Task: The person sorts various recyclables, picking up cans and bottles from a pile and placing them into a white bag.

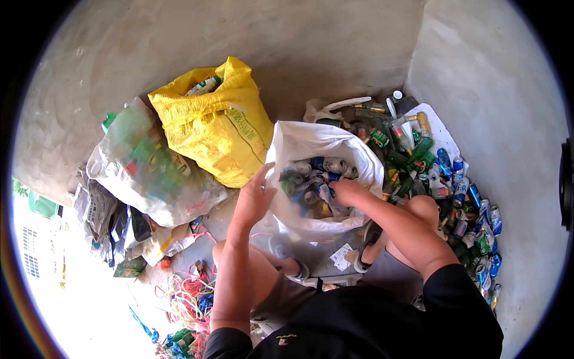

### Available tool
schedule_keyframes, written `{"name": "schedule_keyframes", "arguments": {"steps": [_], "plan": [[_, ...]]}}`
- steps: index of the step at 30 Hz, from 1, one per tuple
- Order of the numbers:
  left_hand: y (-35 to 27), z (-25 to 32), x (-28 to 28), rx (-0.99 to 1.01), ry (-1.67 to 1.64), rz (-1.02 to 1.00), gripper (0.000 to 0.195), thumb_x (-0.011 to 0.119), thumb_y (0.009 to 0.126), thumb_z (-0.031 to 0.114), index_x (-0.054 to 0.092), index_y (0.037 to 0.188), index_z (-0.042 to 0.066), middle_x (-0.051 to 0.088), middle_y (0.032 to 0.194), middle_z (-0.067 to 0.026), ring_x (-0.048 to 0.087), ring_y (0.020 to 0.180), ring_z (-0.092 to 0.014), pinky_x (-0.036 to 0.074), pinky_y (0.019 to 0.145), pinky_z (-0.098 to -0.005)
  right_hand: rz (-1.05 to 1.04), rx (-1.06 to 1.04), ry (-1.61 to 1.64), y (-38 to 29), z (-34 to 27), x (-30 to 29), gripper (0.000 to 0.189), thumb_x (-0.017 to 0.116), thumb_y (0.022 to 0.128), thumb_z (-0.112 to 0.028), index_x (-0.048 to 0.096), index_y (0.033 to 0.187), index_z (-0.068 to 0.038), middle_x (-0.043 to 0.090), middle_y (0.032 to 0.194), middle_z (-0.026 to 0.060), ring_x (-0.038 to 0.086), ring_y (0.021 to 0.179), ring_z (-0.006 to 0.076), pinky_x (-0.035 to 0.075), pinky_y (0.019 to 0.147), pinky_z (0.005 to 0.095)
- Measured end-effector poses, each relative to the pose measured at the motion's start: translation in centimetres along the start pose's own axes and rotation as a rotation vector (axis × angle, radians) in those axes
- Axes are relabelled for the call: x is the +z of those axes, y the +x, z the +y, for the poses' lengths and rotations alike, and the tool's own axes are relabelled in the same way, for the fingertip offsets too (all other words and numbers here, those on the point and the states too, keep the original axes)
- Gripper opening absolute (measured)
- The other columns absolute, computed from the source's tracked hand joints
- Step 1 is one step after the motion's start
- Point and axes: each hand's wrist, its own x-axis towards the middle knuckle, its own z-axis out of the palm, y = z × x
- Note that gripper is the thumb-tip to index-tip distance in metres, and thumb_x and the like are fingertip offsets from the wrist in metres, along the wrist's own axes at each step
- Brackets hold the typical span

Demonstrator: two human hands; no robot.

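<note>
A white woven sack (372,157) stands open in front of me, between my feet and the back wall, with crushed drink cans (334,164) inside. My right hand (347,193) reaches into the sack and touches a blue and silver can (324,192); whether its fingers are closed on it is hidden. My left hand (258,196) is raised at the sack's left rim, fingers spread, with nothing seen in it.
At the left stand a full yellow woven sack (215,125) and a translucent bag of plastic bottles (152,166). Glass bottles (421,148) and cans (462,190) are heaped along the right wall. Tangled plastic twine (190,296) lies at lower left, paper scraps (342,256) near my feet.
</note>
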Motion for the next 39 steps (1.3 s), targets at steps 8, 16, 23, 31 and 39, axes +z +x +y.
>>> {"name": "schedule_keyframes", "arguments": {"steps": [8, 16, 23, 31, 39], "plan": [[0.7, -0.1, 1.3, 0.03, 0.023, 0.007, 0.063, 0.068, 0.085, 0.002, 0.056, 0.145, 0.016, 0.058, 0.083, -0.0073, 0.058, 0.072, -0.016, 0.052, 0.072, -0.0313, -0.213, -0.029, -0.129, 0.8, 2.6, 6.5, 0.032, 0.067, 0.085, -0.023, 0.073, 0.111, -0.005, 0.075, 0.104, 0.0199, 0.073, 0.098, 0.0391, 0.058, 0.081, 0.0496], [-0.6, -0.3, -0.7, -0.08, 0.035, 0.043, 0.064, 0.065, 0.085, 0.0, 0.053, 0.147, 0.012, 0.071, 0.095, -0.0157, 0.068, 0.079, -0.023, 0.055, 0.077, -0.0354, -0.071, -0.098, 0.007, -1.3, -1.2, -0.7, 0.031, 0.069, 0.085, -0.019, 0.072, 0.114, -0.007, 0.074, 0.107, 0.0181, 0.072, 0.099, 0.0381, 0.058, 0.083, 0.05], [-0.1, -0.1, 0.3, -0.056, 0.102, 0.032, 0.063, 0.065, 0.084, 0.002, 0.054, 0.145, 0.01, 0.066, 0.091, -0.0158, 0.062, 0.073, -0.026, 0.052, 0.074, -0.0372, 0.051, -0.194, 0.04, -1.5, 1.4, -2.5, 0.033, 0.074, 0.082, -0.022, 0.071, 0.111, -0.006, 0.074, 0.104, 0.0166, 0.071, 0.1, 0.0366, 0.057, 0.084, 0.0485], [0.1, 0.2, 0.2, -0.079, 0.214, -0.004, 0.062, 0.066, 0.084, 0.003, 0.055, 0.145, 0.01, 0.064, 0.09, -0.015, 0.06, 0.074, -0.026, 0.052, 0.073, -0.0371, -0.059, -0.155, 0.195, -5.8, 4.6, -10.3, 0.038, 0.074, 0.085, -0.026, 0.069, 0.116, -0.005, 0.073, 0.106, 0.0178, 0.07, 0.1, 0.0363, 0.055, 0.086, 0.0461], [1.3, 1.5, 0.9, -0.136, 0.244, -0.075, 0.059, 0.065, 0.085, 0.004, 0.055, 0.143, 0.009, 0.067, 0.102, -0.0217, 0.065, 0.093, -0.038, 0.052, 0.087, -0.0434, 0.247, 0.074, 0.762, -10.0, 16.9, -15.8, 0.051, 0.07, 0.097, -0.022, 0.057, 0.143, -0.005, 0.073, 0.115, 0.007, 0.068, 0.095, 0.014, 0.055, 0.082, 0.0309]]}}
